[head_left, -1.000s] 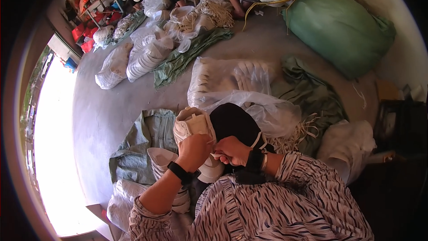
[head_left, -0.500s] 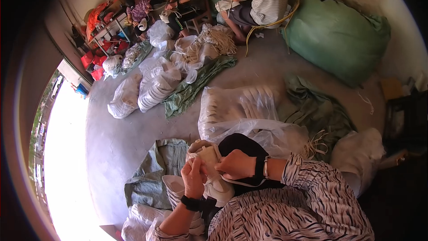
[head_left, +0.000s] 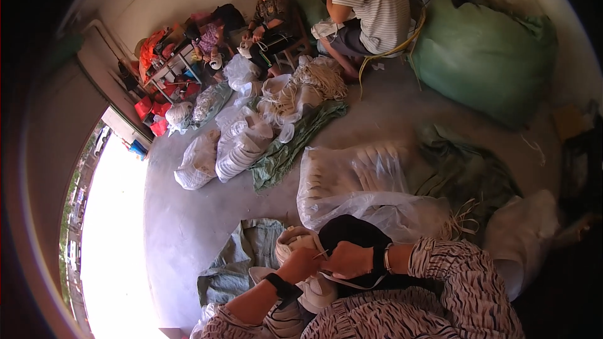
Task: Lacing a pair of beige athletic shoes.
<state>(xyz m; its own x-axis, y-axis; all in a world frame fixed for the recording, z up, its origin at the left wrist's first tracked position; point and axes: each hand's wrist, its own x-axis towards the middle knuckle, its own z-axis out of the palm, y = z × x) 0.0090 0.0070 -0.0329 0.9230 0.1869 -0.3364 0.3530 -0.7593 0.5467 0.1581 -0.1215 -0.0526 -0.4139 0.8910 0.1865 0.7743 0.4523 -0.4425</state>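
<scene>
**Two hands busy with a white cap and a cord**

Grey concrete floor point(head_left: 188, 226) spread out under everything, with bright light coming in from a door on the left. Clear bags point(head_left: 352, 182) stuffed with white things lay all around, likely so they were easy to grab.

Down near the bottom, the left hand point(head_left: 300, 265) and the right hand point(head_left: 347, 259) met close together, nearly touching. A white cap point(head_left: 294, 240) sat just behind them, over the person's lap, and more caps were stacked below it. The left hand's fingers were pinched together on a thin white cord point(head_left: 342, 280) by the cap's edge. The right hand's fingers were curled shut on the same cord, which ran down and to the right. Holding it at two spots probably kept it tight. A black cloth point(head_left: 352, 229) lay right behind the right hand.

A green sheet point(head_left: 239, 263) lay under the caps, maybe to keep them off the dusty floor.

Far back, two other people sat by a pile of cords point(head_left: 320, 78). A big green sack point(head_left: 483, 56) leaned on the wall.
</scene>
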